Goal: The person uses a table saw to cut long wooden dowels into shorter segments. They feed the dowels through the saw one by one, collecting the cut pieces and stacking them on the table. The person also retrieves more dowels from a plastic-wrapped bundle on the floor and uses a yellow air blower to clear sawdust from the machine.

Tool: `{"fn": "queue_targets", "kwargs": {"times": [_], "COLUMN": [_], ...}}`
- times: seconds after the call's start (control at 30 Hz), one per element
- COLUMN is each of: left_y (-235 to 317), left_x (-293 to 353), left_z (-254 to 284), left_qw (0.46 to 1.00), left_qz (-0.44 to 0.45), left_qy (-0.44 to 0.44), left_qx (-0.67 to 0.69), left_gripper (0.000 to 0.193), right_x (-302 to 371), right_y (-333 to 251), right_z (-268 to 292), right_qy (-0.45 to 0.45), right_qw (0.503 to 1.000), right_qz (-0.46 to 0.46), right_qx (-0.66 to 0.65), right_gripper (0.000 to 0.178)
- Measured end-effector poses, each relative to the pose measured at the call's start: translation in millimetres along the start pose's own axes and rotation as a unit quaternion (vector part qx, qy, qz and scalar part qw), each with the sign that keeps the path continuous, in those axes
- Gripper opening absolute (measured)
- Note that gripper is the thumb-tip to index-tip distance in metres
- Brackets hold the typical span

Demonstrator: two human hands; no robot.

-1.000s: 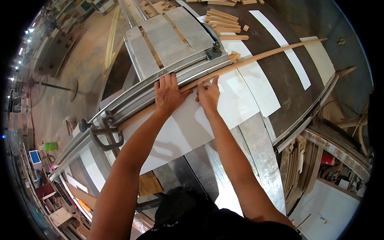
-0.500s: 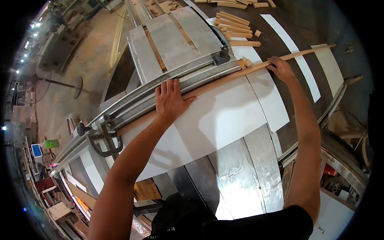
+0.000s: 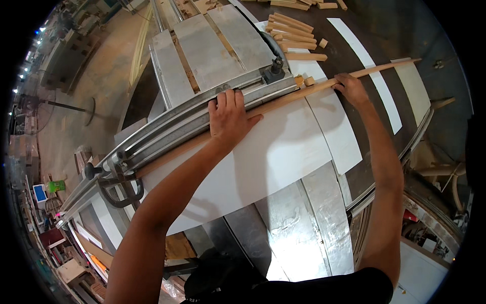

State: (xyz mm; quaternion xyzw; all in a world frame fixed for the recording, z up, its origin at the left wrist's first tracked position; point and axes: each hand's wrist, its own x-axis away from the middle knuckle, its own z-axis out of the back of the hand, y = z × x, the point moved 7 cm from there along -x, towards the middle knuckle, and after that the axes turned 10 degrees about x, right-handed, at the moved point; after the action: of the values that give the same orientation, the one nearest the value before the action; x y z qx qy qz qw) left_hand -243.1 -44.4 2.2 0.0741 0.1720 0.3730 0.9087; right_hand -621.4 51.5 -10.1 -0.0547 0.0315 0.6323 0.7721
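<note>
Two hands steady one long wooden strip (image 3: pixel 283 100) against the metal fence (image 3: pixel 202 119) on the white tabletop (image 3: pixel 273 157); left hand (image 3: pixel 229 117) lies flat, fingers spread, pressing the strip down; right hand (image 3: pixel 351 89) has its fingers curled around the far end; positioning appears in hand; any further feed calls for even pressure along the fence.

Woodworking workshop, table saw bench (image 3: pixel 304 243), cut wooden sticks (image 3: pixel 291 30), dusty floor (image 3: pixel 101 81)
</note>
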Motion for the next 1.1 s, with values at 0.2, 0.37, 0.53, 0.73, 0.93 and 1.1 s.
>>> {"fn": "queue_targets", "kwargs": {"times": [0.2, 0.37, 0.53, 0.73, 0.93, 1.1], "left_y": [0.6, 2.1, 2.5, 2.4, 1.1, 0.7], "left_x": [-0.6, 0.4, 1.3, 0.9, 0.6, -0.4], "left_z": [0.0, 3.7, 4.7, 4.7, 2.8, 0.6], "left_qw": [1.000, 0.997, 0.996, 0.995, 0.997, 0.998], "left_qz": [-0.014, -0.038, -0.050, -0.054, -0.041, -0.032], "left_qy": [0.027, 0.067, 0.075, 0.078, 0.062, 0.052], "left_qx": [0.002, 0.006, 0.005, 0.012, 0.009, 0.008], "left_gripper": [0.083, 0.082, 0.080, 0.078, 0.082, 0.082], "right_x": [2.0, 2.1, 3.1, 3.2, 2.6, 3.9], "right_y": [-4.5, -1.1, -0.7, 0.8, 1.3, 1.8], "right_z": [-2.5, -4.1, -5.6, -6.6, -8.1, -6.8], "right_qy": [0.007, 0.018, 0.030, 0.018, 0.006, 0.021], "right_qw": [1.000, 1.000, 0.999, 1.000, 1.000, 1.000], "right_qz": [0.013, 0.011, 0.002, 0.009, 0.001, 0.018], "right_qx": [0.008, -0.005, -0.011, 0.007, 0.012, 0.009], "right_gripper": [0.032, 0.033, 0.032, 0.034, 0.036, 0.035]}}
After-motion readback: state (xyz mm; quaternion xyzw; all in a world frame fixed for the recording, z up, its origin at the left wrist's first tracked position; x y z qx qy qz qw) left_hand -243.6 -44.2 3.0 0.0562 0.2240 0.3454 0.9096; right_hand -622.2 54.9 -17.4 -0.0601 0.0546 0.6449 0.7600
